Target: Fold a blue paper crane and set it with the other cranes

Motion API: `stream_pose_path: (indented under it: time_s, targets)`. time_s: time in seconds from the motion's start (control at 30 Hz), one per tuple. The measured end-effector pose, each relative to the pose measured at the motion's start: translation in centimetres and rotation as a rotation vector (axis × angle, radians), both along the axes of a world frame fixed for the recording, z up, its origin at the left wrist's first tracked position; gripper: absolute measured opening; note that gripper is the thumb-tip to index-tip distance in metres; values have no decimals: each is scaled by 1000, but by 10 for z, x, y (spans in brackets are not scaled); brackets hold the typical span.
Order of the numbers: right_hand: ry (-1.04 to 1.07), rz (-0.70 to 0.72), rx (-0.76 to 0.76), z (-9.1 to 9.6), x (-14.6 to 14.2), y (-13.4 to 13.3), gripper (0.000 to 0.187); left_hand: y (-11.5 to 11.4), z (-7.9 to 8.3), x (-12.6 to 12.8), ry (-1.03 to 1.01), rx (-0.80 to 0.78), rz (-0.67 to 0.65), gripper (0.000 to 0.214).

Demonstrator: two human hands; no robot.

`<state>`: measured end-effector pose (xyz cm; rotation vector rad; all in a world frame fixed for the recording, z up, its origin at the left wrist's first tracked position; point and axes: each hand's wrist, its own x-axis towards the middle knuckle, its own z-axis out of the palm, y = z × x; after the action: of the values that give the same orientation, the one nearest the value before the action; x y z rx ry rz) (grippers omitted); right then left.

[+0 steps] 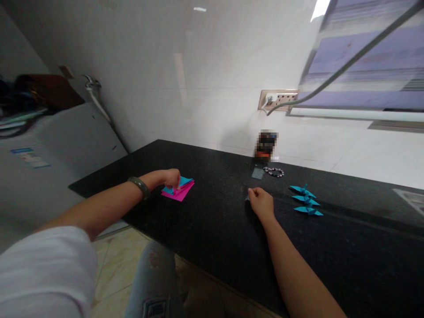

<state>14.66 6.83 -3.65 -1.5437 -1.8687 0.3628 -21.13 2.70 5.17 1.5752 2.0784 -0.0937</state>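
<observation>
My left hand [172, 178] reaches to a small stack of pink and blue paper squares [180, 188] on the black countertop [212, 229]. Its fingers are curled and pinch the top blue sheet. A green bracelet circles that wrist. My right hand [261, 202] rests on the counter in a loose fist, fingers curled under; I cannot see anything in it. To its right lie three folded blue paper cranes [306, 201] in a row.
A bead bracelet [274, 172] and a small dark object [266, 145] sit near the wall behind my right hand. A wall socket with a white plug [277, 99] has a cable running up right. A grey appliance [49, 159] stands left of the counter.
</observation>
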Motion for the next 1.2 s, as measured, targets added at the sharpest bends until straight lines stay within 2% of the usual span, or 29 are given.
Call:
stream_pose_path:
  time_s: [0.2,0.7,1.2]
  targets:
    - [5,6,3,0,0,0,33,2,-6,-9,-51,-60,60,21]
    - [38,4,-8,-1,0,1,34,-10,-2,-12,-278,-87,108,41]
    - [43,-9,-34,-2,1,3,33,-14,-23,-28,-317,-30,46,45]
